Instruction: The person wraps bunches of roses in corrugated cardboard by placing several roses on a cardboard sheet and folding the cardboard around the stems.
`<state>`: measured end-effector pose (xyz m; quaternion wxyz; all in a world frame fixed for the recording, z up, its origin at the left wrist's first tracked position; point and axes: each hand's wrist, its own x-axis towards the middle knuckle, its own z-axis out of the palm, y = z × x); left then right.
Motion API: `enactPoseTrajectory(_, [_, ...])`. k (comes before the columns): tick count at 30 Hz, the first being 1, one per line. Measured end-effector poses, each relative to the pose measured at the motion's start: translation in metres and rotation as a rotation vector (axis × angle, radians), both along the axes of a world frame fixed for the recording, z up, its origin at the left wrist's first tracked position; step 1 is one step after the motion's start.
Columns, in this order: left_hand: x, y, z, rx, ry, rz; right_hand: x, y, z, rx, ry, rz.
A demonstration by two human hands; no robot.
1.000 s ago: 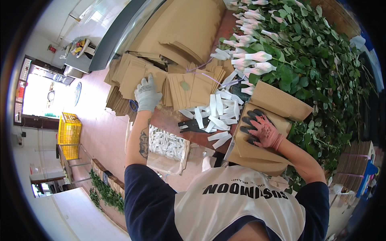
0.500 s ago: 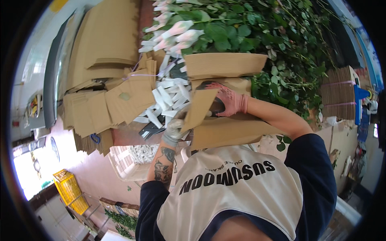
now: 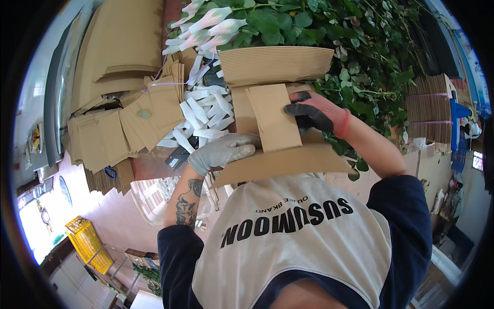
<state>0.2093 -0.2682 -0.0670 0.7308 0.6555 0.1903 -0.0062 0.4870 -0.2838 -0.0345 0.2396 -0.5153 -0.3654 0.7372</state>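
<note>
Now, a right hand (image 3: 319,113) in a pink-and-black glove curls its fingers against the right edge of a small cardboard piece (image 3: 277,121); whether they are clamped on it cannot be told. A pale-gloved left hand (image 3: 221,153), thumb resting beside the other fingers, lies at the left end of the near flap (image 3: 283,162), its grip partly hidden. Half a second earlier the piece stood aslant, the left hand at its lower corner; it now lies over the middle of an opened cardboard wrapper (image 3: 244,105), away from that hand, which suggests the placing is nearly done and only squaring-up remains. Beyond rises the wrapper's ribbed far flap (image 3: 275,67). To the left sit loose white sleeves (image 3: 198,110) and fanned cardboard pieces (image 3: 103,136); farther out, sleeved blooms (image 3: 213,20) top leafy stems (image 3: 360,56), and a bound cardboard stack (image 3: 429,110) stands at right.
</note>
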Motion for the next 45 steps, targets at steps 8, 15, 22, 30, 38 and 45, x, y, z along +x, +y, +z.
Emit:
enactPoseTrajectory(8, [0.02,0.0,0.069,0.449,0.324,-0.157,-0.007,0.006,-0.056,0.622,-0.917,0.293])
enactPoseTrajectory(15, [0.063,-0.034,0.044,1.052,0.591,-0.261,-0.011,0.005,-0.049,0.49,-0.769,0.139])
enactPoseTrajectory(22, [0.031,-0.041,0.031,1.101,0.483,-0.04,-0.018,0.005,-0.034,0.172,-0.576,0.078])
enactPoseTrajectory(30, [0.042,-0.045,0.022,1.115,0.512,0.037,-0.019,0.001,-0.051,0.432,-0.737,0.127])
enactPoseTrajectory(38, [0.045,-0.043,0.025,1.098,0.518,0.002,-0.023,0.0,-0.046,0.231,-0.525,0.045])
enactPoseTrajectory(45, [0.052,-0.046,0.014,1.21,0.527,0.014,-0.017,-0.005,-0.071,0.609,-0.833,0.136])
